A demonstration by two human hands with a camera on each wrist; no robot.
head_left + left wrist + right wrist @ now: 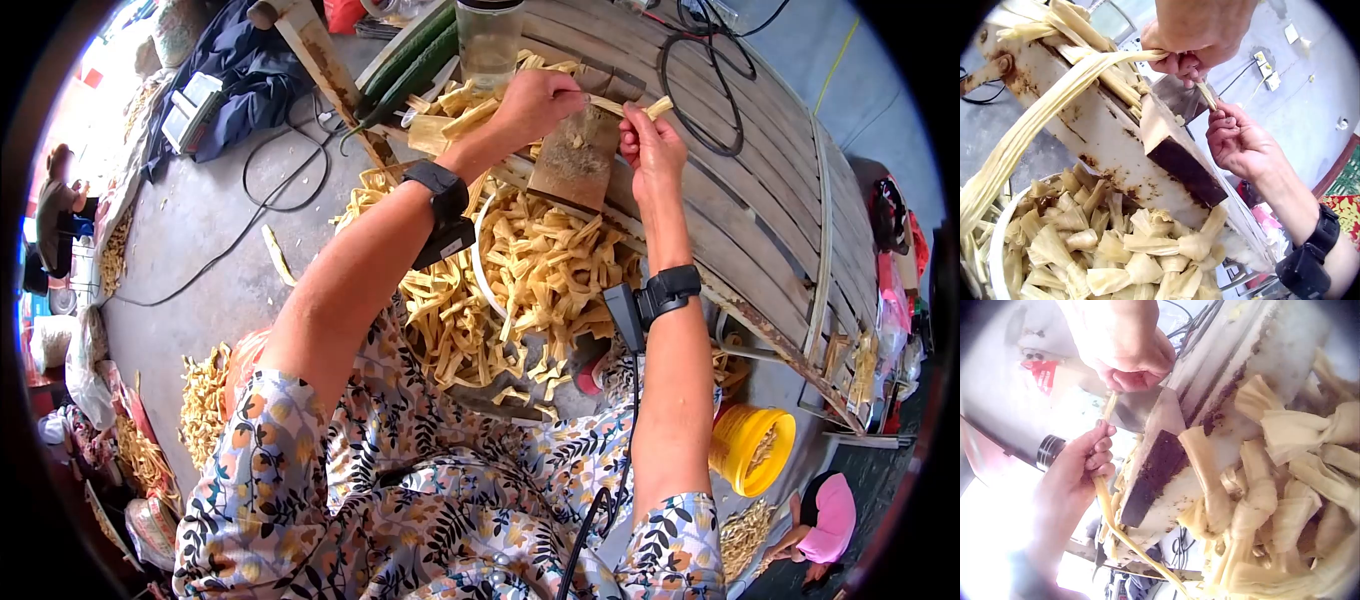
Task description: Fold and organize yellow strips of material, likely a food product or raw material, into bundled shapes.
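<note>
A long pale-yellow strip (1041, 119), apparently tofu skin, runs through both hands. My left hand (535, 108) pinches it, and its long tail hangs down past that hand in the left wrist view. To the right, my right hand (657, 155) pinches the same strip near its short end (660, 107) between thumb and curled fingers. A short taut stretch shows between the hands. Both hands are above a wooden block (575, 165) at the bench's near edge. Below lies a heap of knotted strips (550, 260) in a white-rimmed container (482, 240).
Loose strips (460, 115) lie on the slatted bench (750, 200), left of the block. A lidded clear jar (490, 45) and green cucumbers (415, 65) are behind. Black cable (735, 120) coils at right. A yellow bucket (735, 450) stands lower right; a person in pink (830, 520) is beyond.
</note>
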